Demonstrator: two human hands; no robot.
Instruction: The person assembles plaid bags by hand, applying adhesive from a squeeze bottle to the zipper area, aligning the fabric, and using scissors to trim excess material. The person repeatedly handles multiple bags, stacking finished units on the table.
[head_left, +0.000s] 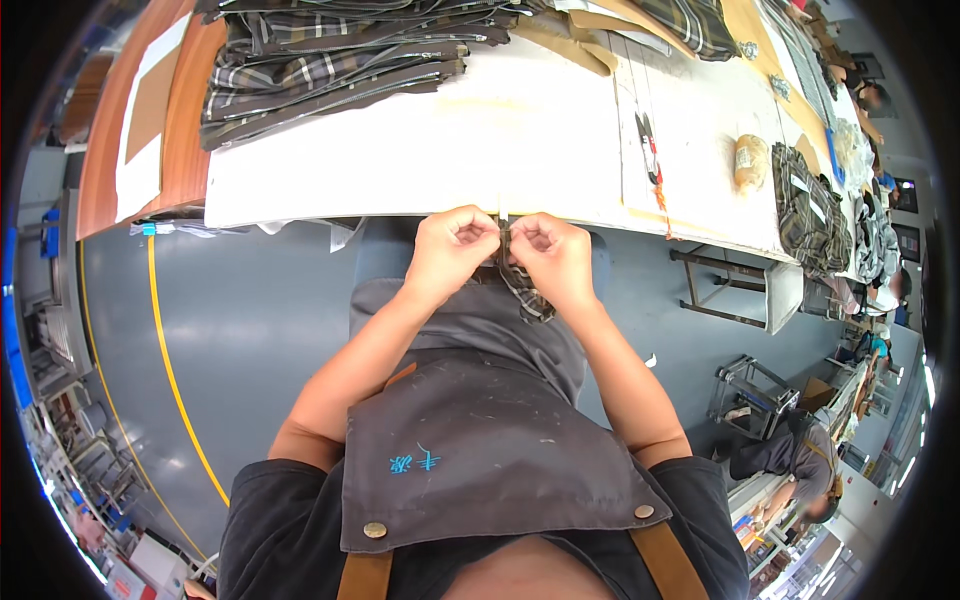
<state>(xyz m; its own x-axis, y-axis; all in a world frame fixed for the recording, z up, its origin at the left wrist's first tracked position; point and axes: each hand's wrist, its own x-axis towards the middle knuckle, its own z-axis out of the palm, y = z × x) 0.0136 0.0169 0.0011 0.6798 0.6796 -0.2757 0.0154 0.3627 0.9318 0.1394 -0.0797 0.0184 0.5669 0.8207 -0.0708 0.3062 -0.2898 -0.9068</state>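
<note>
At the front edge of the white table (400, 180), my two hands come together, fingertips pinched. Between them is a narrow dark strip belonging to a plaid cloth piece (530, 298), which hangs down over my grey apron (490, 420). My left hand (450, 252) pinches the strip from the left. From the other side my right hand (556, 256) grips it, fingers curled closed. A short pale strip (503, 204) sticks up above the fingertips onto the table edge; what it belongs to is too small to tell.
Folded plaid pieces with zippers (330, 70) are stacked at the far left. To the right lie red-and-black thread snips (647, 140), a tan thread cone (750, 163) and a plaid bundle (810, 215). A metal-framed stool (750, 395) stands on the floor; another person (800, 460) sits beyond.
</note>
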